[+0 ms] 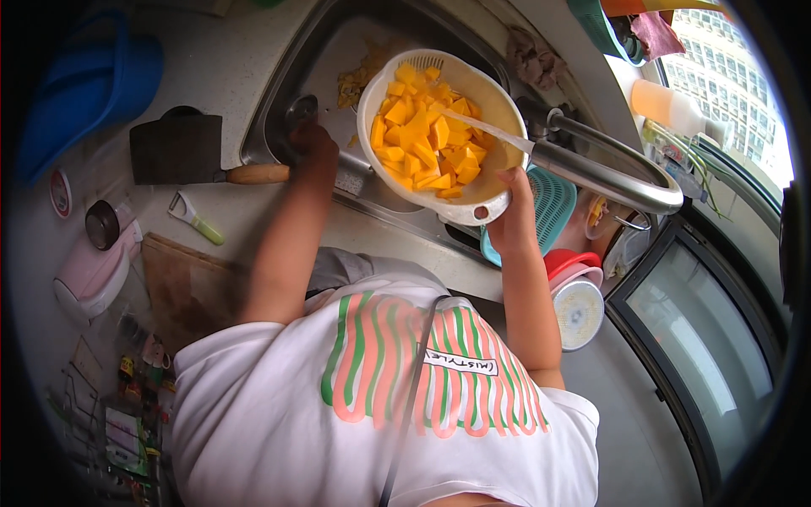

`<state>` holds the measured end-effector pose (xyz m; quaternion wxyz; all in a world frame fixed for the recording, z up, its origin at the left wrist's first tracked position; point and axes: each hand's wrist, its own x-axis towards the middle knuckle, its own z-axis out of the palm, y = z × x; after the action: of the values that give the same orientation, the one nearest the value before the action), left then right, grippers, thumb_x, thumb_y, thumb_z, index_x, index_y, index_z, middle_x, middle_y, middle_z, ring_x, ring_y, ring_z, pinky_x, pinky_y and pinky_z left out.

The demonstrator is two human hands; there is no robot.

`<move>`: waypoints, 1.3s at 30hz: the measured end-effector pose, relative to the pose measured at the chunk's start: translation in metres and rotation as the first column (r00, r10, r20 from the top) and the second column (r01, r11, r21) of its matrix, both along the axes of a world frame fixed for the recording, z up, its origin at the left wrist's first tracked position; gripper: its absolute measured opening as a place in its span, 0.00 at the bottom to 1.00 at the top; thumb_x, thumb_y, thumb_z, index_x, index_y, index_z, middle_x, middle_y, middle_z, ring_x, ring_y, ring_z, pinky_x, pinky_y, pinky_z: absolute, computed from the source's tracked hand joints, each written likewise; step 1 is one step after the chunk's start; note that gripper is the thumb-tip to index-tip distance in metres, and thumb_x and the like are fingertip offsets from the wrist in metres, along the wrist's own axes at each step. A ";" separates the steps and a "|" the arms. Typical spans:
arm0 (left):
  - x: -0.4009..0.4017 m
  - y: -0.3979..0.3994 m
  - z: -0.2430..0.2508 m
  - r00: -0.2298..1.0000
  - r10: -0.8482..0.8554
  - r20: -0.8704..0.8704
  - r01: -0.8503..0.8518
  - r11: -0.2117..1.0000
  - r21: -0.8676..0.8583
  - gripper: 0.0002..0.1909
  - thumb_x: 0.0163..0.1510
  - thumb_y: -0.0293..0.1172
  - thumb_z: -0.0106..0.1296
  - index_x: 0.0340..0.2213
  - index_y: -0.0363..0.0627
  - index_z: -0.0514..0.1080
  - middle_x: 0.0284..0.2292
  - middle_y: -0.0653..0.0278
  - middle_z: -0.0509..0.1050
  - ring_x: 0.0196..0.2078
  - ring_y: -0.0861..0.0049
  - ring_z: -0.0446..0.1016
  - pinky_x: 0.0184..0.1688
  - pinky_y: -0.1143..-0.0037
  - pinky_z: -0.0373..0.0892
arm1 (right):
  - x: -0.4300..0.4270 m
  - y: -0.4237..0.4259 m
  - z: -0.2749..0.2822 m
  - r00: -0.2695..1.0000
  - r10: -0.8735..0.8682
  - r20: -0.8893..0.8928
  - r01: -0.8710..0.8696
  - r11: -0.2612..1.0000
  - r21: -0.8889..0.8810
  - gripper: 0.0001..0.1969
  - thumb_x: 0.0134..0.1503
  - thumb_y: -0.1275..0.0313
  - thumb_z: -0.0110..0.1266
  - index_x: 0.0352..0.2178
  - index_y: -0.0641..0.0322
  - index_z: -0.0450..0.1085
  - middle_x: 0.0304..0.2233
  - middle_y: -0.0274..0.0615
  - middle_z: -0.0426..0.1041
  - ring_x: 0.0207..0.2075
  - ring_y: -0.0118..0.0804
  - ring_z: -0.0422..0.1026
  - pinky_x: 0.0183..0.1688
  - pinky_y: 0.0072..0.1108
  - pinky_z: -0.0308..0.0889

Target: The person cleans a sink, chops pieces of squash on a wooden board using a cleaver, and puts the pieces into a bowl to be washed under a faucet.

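Observation:
My right hand point(512, 212) grips the rim by the holed handle of a cream plastic colander point(504, 104). The colander is tilted over the stainless steel sink point(396, 32) and holds many cut orange chunks point(415, 130), probably pumpkin. From the metal faucet point(608, 177) a stream of water point(481, 123) runs onto the chunks. Down in the sink my left hand point(315, 141) is beside the round drain point(302, 109); its fingers are dark and blurred, so I cannot tell whether they hold anything. Pale peelings point(352, 89) lie on the sink floor.
Left of the sink lie a cleaver point(177, 149) with a wooden handle, a peeler point(195, 218) and a wooden cutting board point(187, 279). A blue plastic container point(130, 76) stands farther left. A turquoise basket point(554, 196) and stacked basins point(573, 269) are at right, near an open window point(700, 355).

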<state>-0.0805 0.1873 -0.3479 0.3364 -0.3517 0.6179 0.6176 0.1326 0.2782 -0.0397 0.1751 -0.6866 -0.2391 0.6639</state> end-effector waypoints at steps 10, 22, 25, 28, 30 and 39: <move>0.020 0.007 0.019 0.986 -0.057 0.159 0.030 0.985 0.168 0.27 0.58 0.48 0.44 0.56 0.50 0.61 0.55 0.67 0.62 0.56 0.69 0.61 0.55 0.60 0.60 | -0.046 0.033 -0.019 0.990 0.098 -0.098 -0.098 0.995 0.000 0.30 0.56 0.59 0.45 0.58 0.61 0.54 0.55 0.52 0.65 0.51 0.47 0.72 0.47 0.36 0.73; -0.017 0.035 0.223 0.800 -0.584 0.139 0.444 0.732 0.517 0.32 0.52 0.45 0.51 0.56 0.47 0.61 0.54 0.63 0.67 0.55 0.71 0.65 0.55 0.64 0.63 | -0.059 0.019 -0.065 0.966 -0.084 -0.243 0.114 0.987 0.111 0.20 0.54 0.68 0.45 0.48 0.64 0.60 0.42 0.44 0.67 0.45 0.39 0.69 0.46 0.30 0.69; -0.014 0.035 0.214 0.774 -0.617 0.138 0.474 0.711 0.518 0.29 0.48 0.37 0.51 0.53 0.42 0.64 0.50 0.62 0.70 0.51 0.70 0.69 0.52 0.69 0.65 | -0.042 0.012 -0.082 0.957 -0.103 -0.271 0.133 0.987 0.095 0.17 0.55 0.71 0.45 0.46 0.64 0.61 0.43 0.44 0.65 0.47 0.38 0.67 0.52 0.30 0.65; -0.007 0.035 0.209 0.809 -0.585 0.059 0.498 0.735 0.460 0.26 0.47 0.36 0.50 0.49 0.42 0.67 0.46 0.62 0.72 0.48 0.71 0.70 0.50 0.72 0.66 | -0.028 0.015 -0.061 0.973 0.205 0.102 -0.228 0.821 0.524 0.16 0.58 0.69 0.46 0.46 0.66 0.65 0.49 0.48 0.66 0.52 0.44 0.65 0.57 0.29 0.58; -0.004 0.035 0.203 0.841 -0.540 0.036 0.479 0.773 0.416 0.23 0.47 0.36 0.50 0.46 0.41 0.69 0.43 0.62 0.72 0.46 0.73 0.71 0.49 0.74 0.67 | -0.007 0.027 -0.051 0.740 0.209 0.639 -0.671 0.290 0.683 0.16 0.57 0.68 0.50 0.45 0.66 0.68 0.50 0.50 0.67 0.54 0.49 0.64 0.58 0.31 0.57; -0.006 0.049 0.205 0.788 -0.610 -0.076 0.596 0.728 0.339 0.22 0.46 0.35 0.50 0.43 0.40 0.70 0.41 0.62 0.73 0.42 0.73 0.73 0.45 0.75 0.69 | 0.096 0.040 -0.116 0.346 0.253 0.904 -0.932 0.208 0.299 0.14 0.58 0.72 0.49 0.45 0.64 0.70 0.43 0.53 0.71 0.45 0.57 0.68 0.50 0.37 0.62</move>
<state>-0.0866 0.2363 -0.1427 0.5873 -0.0797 0.5730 0.5660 0.2283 0.3181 -0.1557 0.0553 -0.5319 -0.8289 0.1642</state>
